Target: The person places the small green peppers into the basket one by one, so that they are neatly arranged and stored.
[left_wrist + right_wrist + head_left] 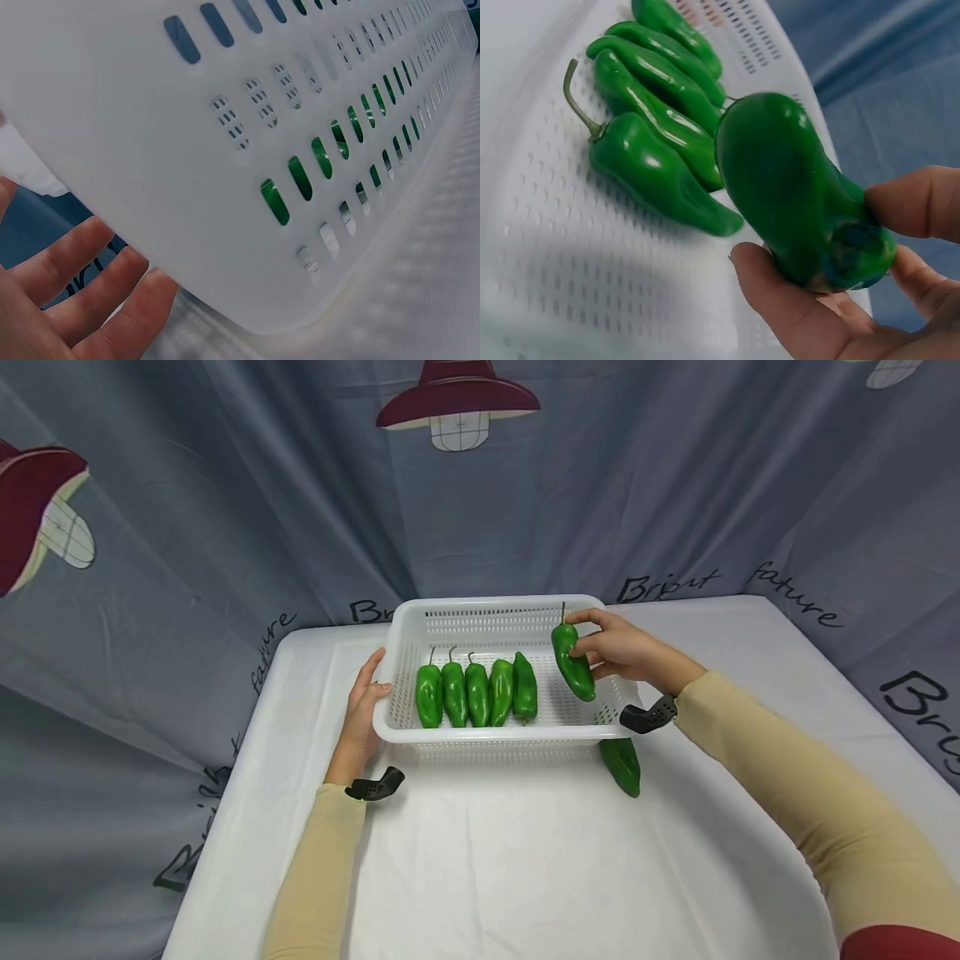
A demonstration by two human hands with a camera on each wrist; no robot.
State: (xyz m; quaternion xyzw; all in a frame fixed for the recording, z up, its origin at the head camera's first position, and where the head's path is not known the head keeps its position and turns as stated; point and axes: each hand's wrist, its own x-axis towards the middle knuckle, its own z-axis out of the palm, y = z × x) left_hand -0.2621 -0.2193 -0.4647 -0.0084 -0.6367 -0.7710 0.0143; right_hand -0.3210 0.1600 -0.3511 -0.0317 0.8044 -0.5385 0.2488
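A white plastic basket (487, 733) with slotted walls stands on the table. Several green chili peppers (477, 693) lie side by side in its left and middle part. My right hand (618, 647) holds another green pepper (574, 672) between thumb and fingers, over the basket's right part. The right wrist view shows this held pepper (769, 172) close up, beside the row. At the basket's left end, my left hand (360, 718) rests against the outer wall, fingers fairly straight. Its fingertips (154, 289) meet the basket's edge in the left wrist view.
One more green pepper (621, 768) lies on the white tablecloth (525, 860) just in front of the basket's right corner, partly hidden by it. A grey-blue curtain (300, 485) with printed lamps and lettering hangs behind the table and along its sides.
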